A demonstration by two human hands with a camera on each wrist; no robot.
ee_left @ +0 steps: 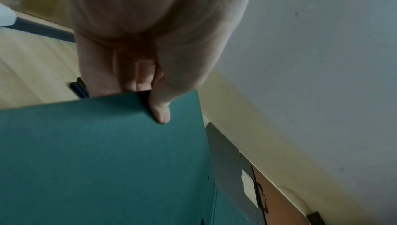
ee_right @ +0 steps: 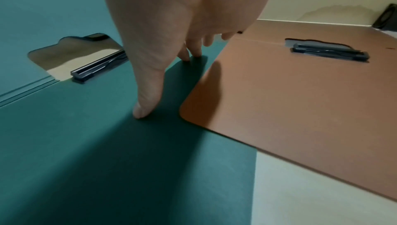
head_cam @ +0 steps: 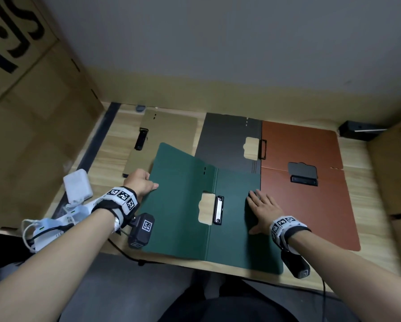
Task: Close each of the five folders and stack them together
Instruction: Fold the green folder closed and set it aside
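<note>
**Left hand lifts the green cover while the right pins the other half flat**

The green folder lies open at the near edge of the wooden table, its metal clip just right of the spine. The left hand pinches the outer edge of the left cover: in the left wrist view the thumb lies on the upper face and the fingers curl under the edge, so the grip is narrow and closed around the sheet. That cover is raised off the table and tilts up toward the spine.

The right hand rests on the right cover, near its far right corner. Its fingers are nearly straight and slightly spread, tips touching the green surface, and the thumb is stretched out to the side with its tip down on the cover. It holds nothing.

Behind the green folder, a tan folder sits to the left and a black folder in the middle; both lie partly under the green one. The brown folder lies open to the right, its edge overlapping the green cover just beside the right hand. A fifth folder cannot be made out.
</note>
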